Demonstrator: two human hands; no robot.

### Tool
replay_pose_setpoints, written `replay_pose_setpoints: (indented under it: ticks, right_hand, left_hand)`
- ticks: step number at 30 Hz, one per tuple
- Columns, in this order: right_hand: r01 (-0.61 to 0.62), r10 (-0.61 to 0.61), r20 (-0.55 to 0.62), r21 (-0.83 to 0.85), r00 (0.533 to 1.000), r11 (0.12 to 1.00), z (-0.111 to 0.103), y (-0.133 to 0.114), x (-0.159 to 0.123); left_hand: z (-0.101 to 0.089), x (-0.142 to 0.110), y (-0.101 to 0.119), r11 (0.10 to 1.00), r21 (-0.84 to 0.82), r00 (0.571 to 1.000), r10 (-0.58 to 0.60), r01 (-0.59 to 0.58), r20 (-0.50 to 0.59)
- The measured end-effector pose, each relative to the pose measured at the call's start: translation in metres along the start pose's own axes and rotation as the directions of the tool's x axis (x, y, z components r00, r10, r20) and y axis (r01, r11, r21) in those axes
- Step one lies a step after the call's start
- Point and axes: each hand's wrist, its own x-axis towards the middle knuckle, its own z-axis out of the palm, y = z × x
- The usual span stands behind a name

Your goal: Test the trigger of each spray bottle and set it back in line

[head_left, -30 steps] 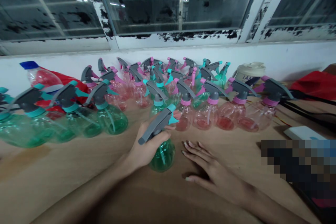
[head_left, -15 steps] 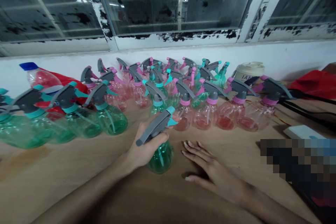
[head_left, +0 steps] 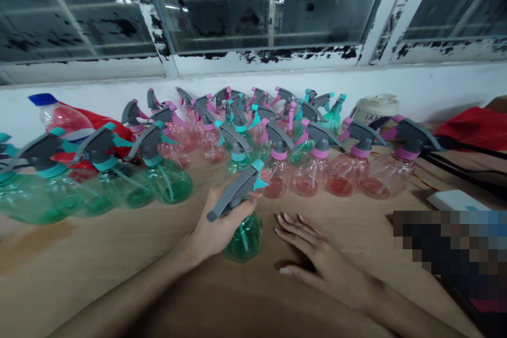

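Observation:
My left hand is wrapped round the neck of a green spray bottle with a grey and teal trigger head. The bottle stands upright on the table, its nozzle pointing away to the right. My right hand rests palm down beside it with the fingers stretched out, holding nothing. To the left stands a row of green spray bottles with teal collars. Behind and to the right, pink spray bottles with pink collars form another row.
More spray bottles crowd against the wall. A clear bottle with a blue cap leans at the left. Toward the right are a white tub, red cloth or plastic, black cables and a white box. A blurred-out patch covers the right edge.
The spray bottle in my left hand has shifted very slightly to the right. My right hand has stayed in place.

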Motion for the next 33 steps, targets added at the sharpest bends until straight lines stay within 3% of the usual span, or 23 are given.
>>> replay_pose_setpoints:
  ticks: [19,29,33]
  right_hand:
    - [-0.008,0.008,0.019,-0.032,1.000,0.999,-0.001,-0.001,0.000]
    - [-0.010,0.011,0.017,-0.009,1.000,1.000,-0.002,-0.002,0.001]
    - [-0.005,0.005,0.000,0.000,1.000,1.000,-0.001,-0.001,0.001]
  left_hand:
    - [0.000,0.000,0.003,0.996,-0.085,0.999,-0.025,0.027,0.020]
    - [-0.004,0.002,-0.011,1.000,0.019,1.000,0.003,-0.002,-0.030]
    - [-0.003,0.003,-0.009,1.000,-0.008,0.999,0.002,-0.002,0.036]
